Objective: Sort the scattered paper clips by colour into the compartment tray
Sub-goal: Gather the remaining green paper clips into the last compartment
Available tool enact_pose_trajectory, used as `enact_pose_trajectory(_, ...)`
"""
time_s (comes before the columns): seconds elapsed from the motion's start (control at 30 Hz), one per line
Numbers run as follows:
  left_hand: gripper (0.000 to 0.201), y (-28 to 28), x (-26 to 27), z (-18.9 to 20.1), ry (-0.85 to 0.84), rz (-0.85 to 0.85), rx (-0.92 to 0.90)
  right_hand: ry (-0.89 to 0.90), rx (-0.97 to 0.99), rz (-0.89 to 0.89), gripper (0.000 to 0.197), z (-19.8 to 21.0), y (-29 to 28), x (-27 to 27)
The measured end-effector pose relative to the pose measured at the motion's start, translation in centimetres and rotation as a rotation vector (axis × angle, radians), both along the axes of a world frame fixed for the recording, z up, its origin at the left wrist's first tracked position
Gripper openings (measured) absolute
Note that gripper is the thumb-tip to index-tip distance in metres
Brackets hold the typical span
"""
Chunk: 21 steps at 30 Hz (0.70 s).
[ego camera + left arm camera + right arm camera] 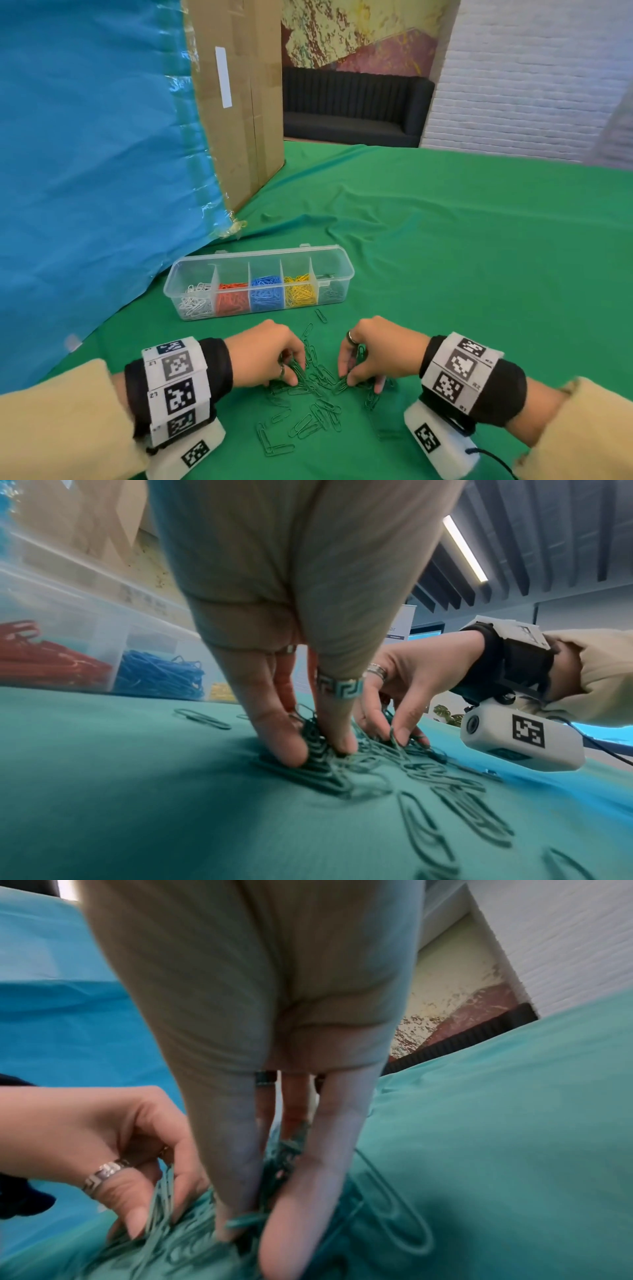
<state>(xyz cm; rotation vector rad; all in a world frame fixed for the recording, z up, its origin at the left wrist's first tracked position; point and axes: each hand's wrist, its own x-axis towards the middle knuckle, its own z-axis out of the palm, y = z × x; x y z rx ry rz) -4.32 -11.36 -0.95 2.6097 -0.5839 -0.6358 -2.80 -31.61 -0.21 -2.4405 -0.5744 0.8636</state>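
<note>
Both hands work the pile of green paper clips (310, 383) on the green cloth (445, 274), just in front of the compartment tray (191, 317) (white, red, blue, yellow already filled). The left hand (263, 356) pinches a bunch with curled fingers; the right hand (376, 353) likewise grips clips.

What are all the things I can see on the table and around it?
compartment tray: one, clear plastic, on the cloth beyond the hands
sorted clips: white, red, blue, yellow, one colour per compartment; a few green in the right end one
green paper clips: many, loose, between and in front of the hands
tablecloth: one, green
cardboard box: one, brown, far left
blue sheet: one, left
sofa: one, black, behind
left hand: pinches green clips
right hand: pinches green clips
</note>
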Motion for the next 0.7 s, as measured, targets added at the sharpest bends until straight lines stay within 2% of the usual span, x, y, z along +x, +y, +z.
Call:
enact_pose_trajectory(0.1, 0.015, 0.3, 0.9, 0.3, 0.085, 0.070, -0.085, 0.028, 0.017, -0.057, 0.012, 1.0, -0.2, 1.2)
enact_pose_trajectory(0.27, 0.011, -0.2, 4.5, 3.2, 0.082, 0.208, -0.365, -0.128, 0.183, -0.181, 0.008, 4.1, -0.4, 5.0)
enact_pose_trajectory(0.37, 0.021, -1.4, 7.4, 5.3, 0.043, 0.403, -0.603, -0.220, 0.334, -0.309, 0.010, 5.4, 0.2, 7.8)
enact_pose_trajectory(0.5, 0.027, -2.6, 10.2, 5.6, 0.166, 0.686, -0.922, -0.227, 0.335, -0.447, 0.014, 4.8, 1.2, 11.0)
enact_pose_trajectory(0.63, 0.027, -3.0, 11.2, 4.6, 0.209, 0.776, -0.965, -0.229, 0.329, -0.500, 0.014, 3.6, 1.4, 12.1)
enact_pose_trajectory(0.7, 0.030, -3.0, 11.4, 4.2, 0.284, 0.781, -0.985, -0.218, 0.368, -0.497, 0.007, 3.5, 1.3, 12.0)
